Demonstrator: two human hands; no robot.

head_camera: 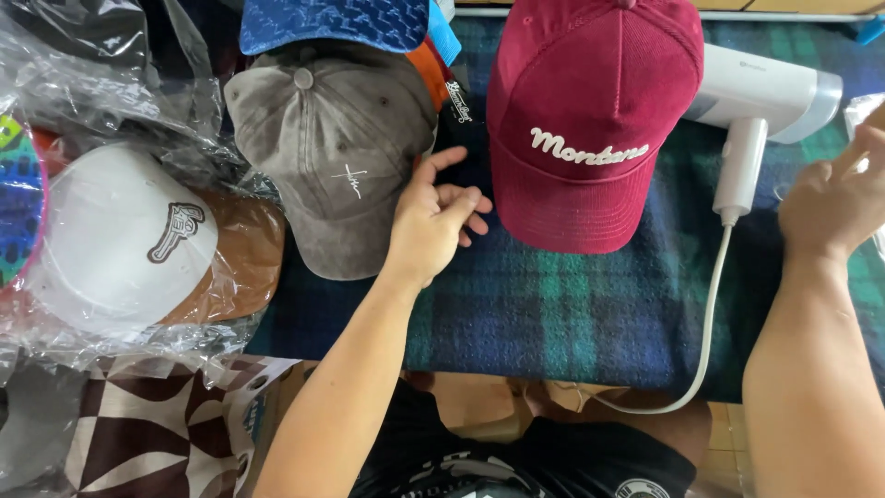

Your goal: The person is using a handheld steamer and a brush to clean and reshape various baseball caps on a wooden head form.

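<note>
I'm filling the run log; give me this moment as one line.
left hand: open, beside grey washed cap | right hand: near white handheld steamer, grip unclear | maroon corduroy cap: on plaid blanket

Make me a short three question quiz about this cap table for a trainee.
1. True or false: the left hand grips the maroon cap.
2. Which cap lies nearest the left hand? A. grey cap B. blue cap C. white cap in a plastic bag
3. What white appliance with a cord lies right of the maroon cap?

Key: 1 false, it rests between two caps. 2 A. 3 the handheld steamer, beside the right hand.
</note>
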